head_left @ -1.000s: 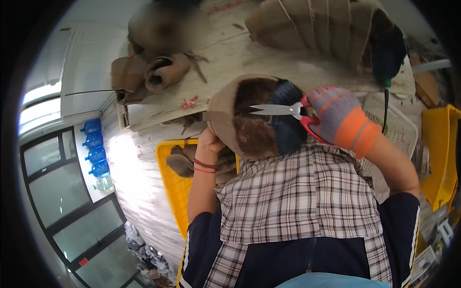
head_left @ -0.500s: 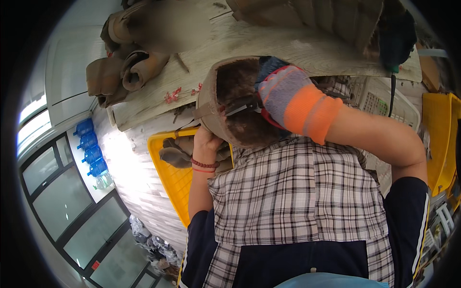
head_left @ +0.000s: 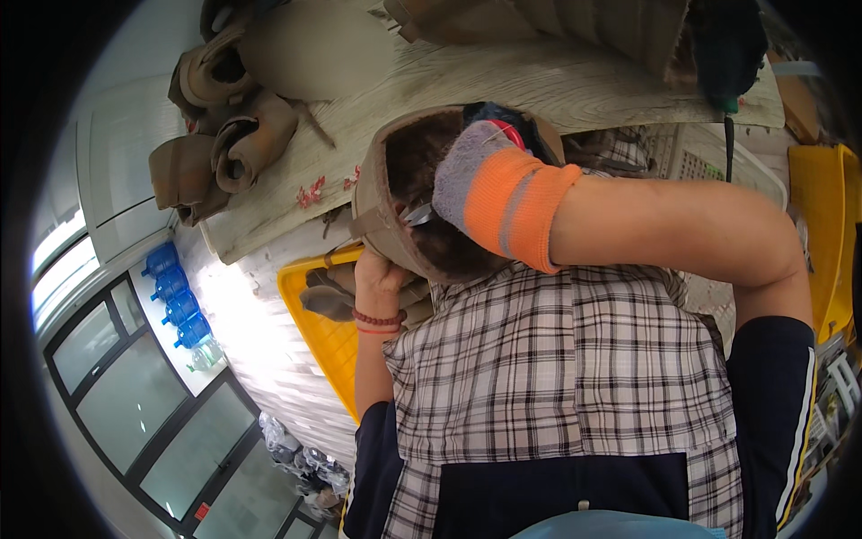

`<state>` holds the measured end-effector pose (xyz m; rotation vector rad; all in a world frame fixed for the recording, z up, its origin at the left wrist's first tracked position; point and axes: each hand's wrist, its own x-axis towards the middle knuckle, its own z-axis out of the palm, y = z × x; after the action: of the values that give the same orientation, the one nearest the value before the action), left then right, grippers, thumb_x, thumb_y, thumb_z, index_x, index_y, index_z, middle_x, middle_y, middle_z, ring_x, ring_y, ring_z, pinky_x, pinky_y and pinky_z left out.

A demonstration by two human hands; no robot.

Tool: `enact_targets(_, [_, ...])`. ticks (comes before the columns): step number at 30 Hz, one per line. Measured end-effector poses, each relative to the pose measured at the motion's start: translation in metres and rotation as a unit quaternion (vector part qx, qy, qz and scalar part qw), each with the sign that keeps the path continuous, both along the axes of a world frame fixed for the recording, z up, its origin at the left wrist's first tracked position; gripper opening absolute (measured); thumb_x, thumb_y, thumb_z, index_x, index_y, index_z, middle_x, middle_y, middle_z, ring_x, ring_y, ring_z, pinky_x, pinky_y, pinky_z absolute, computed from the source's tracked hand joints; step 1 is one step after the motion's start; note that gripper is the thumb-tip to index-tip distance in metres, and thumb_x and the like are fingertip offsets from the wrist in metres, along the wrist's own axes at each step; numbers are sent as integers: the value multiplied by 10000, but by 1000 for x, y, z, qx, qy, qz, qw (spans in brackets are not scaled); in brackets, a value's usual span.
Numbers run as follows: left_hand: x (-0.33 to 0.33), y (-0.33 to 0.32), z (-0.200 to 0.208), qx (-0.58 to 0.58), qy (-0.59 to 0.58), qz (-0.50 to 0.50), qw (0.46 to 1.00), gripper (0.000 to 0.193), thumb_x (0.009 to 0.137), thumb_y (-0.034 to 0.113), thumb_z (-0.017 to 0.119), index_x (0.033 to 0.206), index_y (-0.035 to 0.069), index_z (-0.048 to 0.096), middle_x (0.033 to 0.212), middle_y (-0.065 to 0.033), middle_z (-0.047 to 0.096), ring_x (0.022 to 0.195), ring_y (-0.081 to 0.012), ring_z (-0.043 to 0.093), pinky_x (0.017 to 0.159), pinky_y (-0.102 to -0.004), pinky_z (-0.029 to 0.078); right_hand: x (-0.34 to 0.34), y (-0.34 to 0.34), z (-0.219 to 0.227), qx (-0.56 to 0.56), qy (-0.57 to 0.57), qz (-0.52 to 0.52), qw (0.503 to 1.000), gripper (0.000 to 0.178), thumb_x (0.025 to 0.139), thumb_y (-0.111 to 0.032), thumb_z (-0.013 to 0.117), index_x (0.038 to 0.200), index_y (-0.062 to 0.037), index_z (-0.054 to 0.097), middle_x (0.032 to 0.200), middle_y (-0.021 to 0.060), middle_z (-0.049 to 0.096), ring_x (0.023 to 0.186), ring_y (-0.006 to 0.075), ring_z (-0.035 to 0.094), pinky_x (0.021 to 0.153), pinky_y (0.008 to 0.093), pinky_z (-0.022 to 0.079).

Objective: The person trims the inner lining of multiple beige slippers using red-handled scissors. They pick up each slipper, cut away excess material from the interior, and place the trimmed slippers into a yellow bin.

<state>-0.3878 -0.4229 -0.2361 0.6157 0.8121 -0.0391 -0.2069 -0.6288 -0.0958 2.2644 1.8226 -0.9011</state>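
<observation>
A round brown hat [head_left: 370,202] with a dark furry lining is tilted in front of my chest, its open side facing up toward me. My left hand [head_left: 381,271] is bare, with bead and red-cord bracelets, and grips the hat's lower left rim from outside; its fingers are partly hidden behind it. My right hand [head_left: 476,175], in a grey and orange knit glove, is closed inside the hat's opening. From it a short metal blade, seemingly of scissors [head_left: 419,215], points left against the lining. The glove hides the handles.
A worn wooden bench [head_left: 440,85] stands ahead, with rolled brown pieces [head_left: 242,153] at its left and a green-and-dark corded thing [head_left: 732,72] at its right. A yellow crate [head_left: 314,341] holding brown pieces stands below left, another yellow crate [head_left: 822,234] at far right. Blue water bottles [head_left: 175,292] line the wall.
My right hand has moved left and deeper over the hat's opening, the blade shifting with it toward the left inner wall. The hat has shifted slightly left, still in my left hand.
</observation>
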Motion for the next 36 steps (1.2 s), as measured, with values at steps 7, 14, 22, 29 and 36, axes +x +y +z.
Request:
enact_targets(7, [4, -6, 14, 38, -3, -15, 999, 369, 853, 78, 614, 1200, 3, 516, 1130, -106, 574, 886, -194, 614, 771, -311, 561, 4, -22, -2, 128, 20, -52, 990, 171, 699, -173, 676, 844, -88, 706, 794, 82, 672, 699, 238, 643, 585, 345, 501])
enact_targets(14, [2, -2, 2, 47, 24, -16, 998, 416, 844, 31, 610, 1239, 2, 482, 1198, -126, 525, 949, -197, 591, 815, -312, 561, 30, -71, 12, 88, -101, -169, 976, 291, 745, -349, 670, 915, -112, 668, 860, 61, 659, 848, 212, 634, 722, 317, 498])
enact_targets(22, [10, -12, 8, -33, 18, -36, 999, 439, 767, -79, 620, 1179, 43, 532, 1186, -102, 519, 950, -233, 588, 869, -328, 515, 20, -89, -6, 100, -83, -254, 959, 331, 788, -368, 640, 1008, -120, 634, 883, 72, 652, 863, 214, 625, 744, 324, 494])
enact_targets(29, [-3, 9, -13, -81, -21, -6, 997, 476, 720, -104, 616, 1171, 29, 542, 1140, -88, 548, 977, -266, 579, 899, -345, 490, -13, -78, -20, 303, 262, -485, 777, 421, 764, -310, 724, 1053, -29, 598, 855, 113, 668, 774, 216, 653, 719, 319, 511])
enact_targets(36, [56, -51, 129, 107, -185, -87, 973, 452, 813, -27, 545, 1260, 11, 482, 1250, -124, 532, 1120, -239, 534, 893, -340, 478, -35, -59, 73, 457, 402, -422, 672, 656, 663, -329, 834, 1130, 24, 539, 879, 92, 647, 809, 121, 604, 754, 245, 485])
